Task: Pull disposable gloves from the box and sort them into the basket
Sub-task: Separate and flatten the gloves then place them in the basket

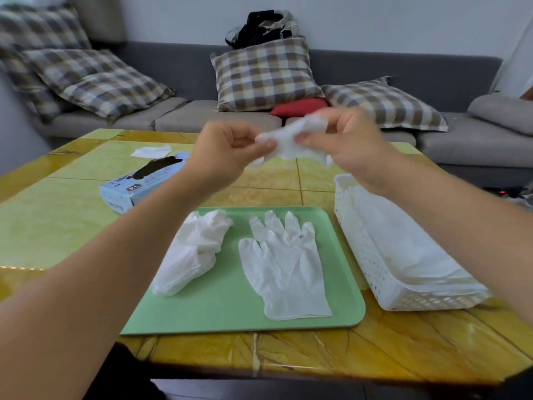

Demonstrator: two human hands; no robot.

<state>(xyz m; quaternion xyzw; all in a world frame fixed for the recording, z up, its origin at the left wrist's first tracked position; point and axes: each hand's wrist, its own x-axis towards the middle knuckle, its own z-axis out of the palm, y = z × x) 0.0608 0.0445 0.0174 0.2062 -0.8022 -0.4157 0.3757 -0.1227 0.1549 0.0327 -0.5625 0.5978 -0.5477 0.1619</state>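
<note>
Far left: checked cushions (pixel 95 79) stacked in the corner of a grey sofa (pixel 403 73) that runs along the back wall. In front of it, the worktop (pixel 57 235), glossy yellow-green stone with tan veining and thin seams.

Left on the worktop: a pale blue glove box (pixel 138 184), lying flat, marked XL, its dark oval opening facing up. Just behind it, a small white scrap (pixel 151 151), lying flat.

Left hand (pixel 227 151) raised above the worktop, fingers curled, its grip pinching one end of a crumpled white glove (pixel 291 140). Right hand (pixel 349 142) pinches the other end. The glove is in the air between both hands, above the far edge of the tray, touching nothing else.

Centre, near edge: a green tray (pixel 230 313). On its left half a bunched glove (pixel 190 252), wrinkled and folded over. On its right half a flat glove (pixel 285 267), fingers pointing away, cuff toward the near edge. The two are apart.

Behind centre: another checked cushion (pixel 265 73) upright on the sofa, dark clothing (pixel 262 27) heaped on top, a red cushion (pixel 300 106) at its foot.

Right: a white perforated basket (pixel 372 255) just beside the tray, angled, with white gloves lying inside. Behind it, one more checked cushion (pixel 386 105) lying flat.
</note>
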